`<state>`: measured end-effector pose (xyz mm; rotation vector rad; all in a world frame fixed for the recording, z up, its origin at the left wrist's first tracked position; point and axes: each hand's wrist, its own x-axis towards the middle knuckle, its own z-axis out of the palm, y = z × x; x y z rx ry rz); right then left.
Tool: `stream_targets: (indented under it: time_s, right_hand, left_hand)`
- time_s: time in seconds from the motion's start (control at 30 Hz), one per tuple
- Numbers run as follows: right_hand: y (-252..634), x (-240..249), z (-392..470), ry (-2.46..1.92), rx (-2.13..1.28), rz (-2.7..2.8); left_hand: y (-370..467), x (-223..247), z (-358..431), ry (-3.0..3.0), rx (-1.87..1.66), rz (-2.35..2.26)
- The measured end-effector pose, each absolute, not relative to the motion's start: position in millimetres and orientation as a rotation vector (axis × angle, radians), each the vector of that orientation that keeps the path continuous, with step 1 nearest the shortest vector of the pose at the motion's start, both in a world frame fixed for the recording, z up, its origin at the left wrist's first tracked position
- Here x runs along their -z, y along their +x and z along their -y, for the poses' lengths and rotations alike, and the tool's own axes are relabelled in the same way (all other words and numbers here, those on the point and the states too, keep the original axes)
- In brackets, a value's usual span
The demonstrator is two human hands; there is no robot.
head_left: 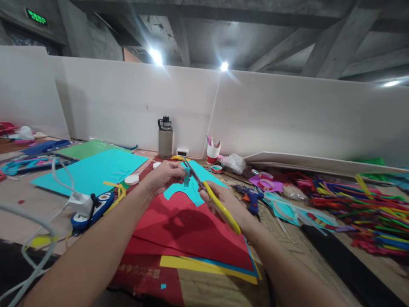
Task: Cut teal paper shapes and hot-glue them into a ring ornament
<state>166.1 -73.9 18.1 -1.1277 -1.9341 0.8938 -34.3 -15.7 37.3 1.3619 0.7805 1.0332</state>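
Observation:
Between the fingers of my left hand (168, 175) is a small strip of blue paper (186, 177), held upright above the table. My right hand (223, 200) grips a pair of scissors with yellow handles (220, 207), its blades pointing up and to the left. The blade tips are close beside the blue strip; whether they touch it I cannot tell. Under both hands lies a cut sheet of light blue paper (179, 187) with a curved edge. It rests on sheets of red paper (191, 226), with yellow paper (207, 268) showing beneath.
A bottle (165, 143) and a cup of pens (213, 152) stand at the back by a white partition. A blue glue gun (254, 199) and a heap of coloured pipe cleaners (367, 204) lie right. Left are a blue sheet (96, 170) and a power strip (92, 213) with cables.

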Motion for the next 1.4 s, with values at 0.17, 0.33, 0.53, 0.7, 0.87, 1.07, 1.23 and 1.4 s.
stream_targets:
  time_s: [0.17, 0.33, 0.53, 0.7, 0.87, 1.07, 1.23, 1.4]
  right_hand:
    - [167.6, -21.2, 75.6, -1.203, -0.906, 1.979]
    - [167.7, -23.9, 75.8, -1.189, -0.876, 2.01]
    - [167.5, -24.6, 75.2, -1.173, -0.834, 2.012]
    - [167.6, -23.2, 74.3, -1.151, -0.817, 2.018]
    - [167.9, -22.7, 74.4, -1.135, -0.839, 2.001]
    - [168.8, -23.0, 72.6, -1.144, -0.788, 2.045]
    - [170.4, -21.8, 71.6, -1.14, -0.681, 2.118]
    - [172.0, -28.5, 74.8, -1.146, -0.683, 2.159]
  left_hand:
    - [-34.6, -36.9, 15.3, 1.358, -1.03, -0.769]
    - [-34.0, -34.7, 13.5, 1.355, -1.032, -0.752]
    - [-34.3, -33.9, 13.4, 1.358, -1.038, -0.739]
    - [-34.3, -34.6, 13.7, 1.359, -1.036, -0.737]
    - [-33.9, -34.6, 13.9, 1.352, -1.032, -0.73]
    - [-33.1, -36.2, 15.7, 1.354, -1.029, -0.745]
    - [-33.9, -39.6, 17.3, 1.367, -1.014, -0.744]
    - [-39.0, -42.6, 16.4, 1.367, -0.978, -0.768]
